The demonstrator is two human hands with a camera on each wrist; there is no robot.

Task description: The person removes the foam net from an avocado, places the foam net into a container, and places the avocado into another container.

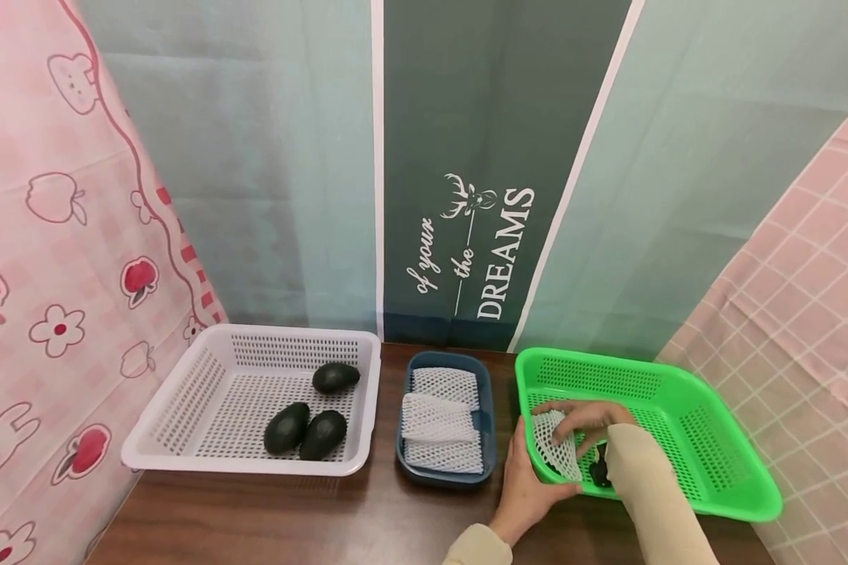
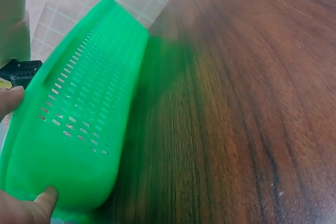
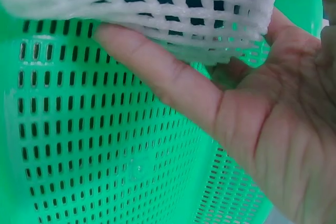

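A dark avocado wrapped in a white foam net (image 1: pixel 560 453) lies at the left end of the green basket (image 1: pixel 738 463). My right hand (image 1: pixel 593 416) reaches into the basket and holds the netted avocado, fingers around it. In the right wrist view, one finger of the right hand (image 3: pixel 178 85) stretches along the underside of the foam net (image 3: pixel 157 24), and dark skin shows through the mesh. My left hand (image 1: pixel 526 482) grips the basket's near left corner from outside. In the left wrist view, its digits press the green wall (image 2: pixel 73 166).
Left of the green basket stands a blue tray (image 1: pixel 492 439) with several white foam nets (image 1: pixel 438 420). A white basket (image 1: pixel 219 463) farther left contains three avocados (image 1: pixel 323 435). Curtains (image 1: pixel 290 157) rise behind the wooden table (image 1: pixel 254 518).
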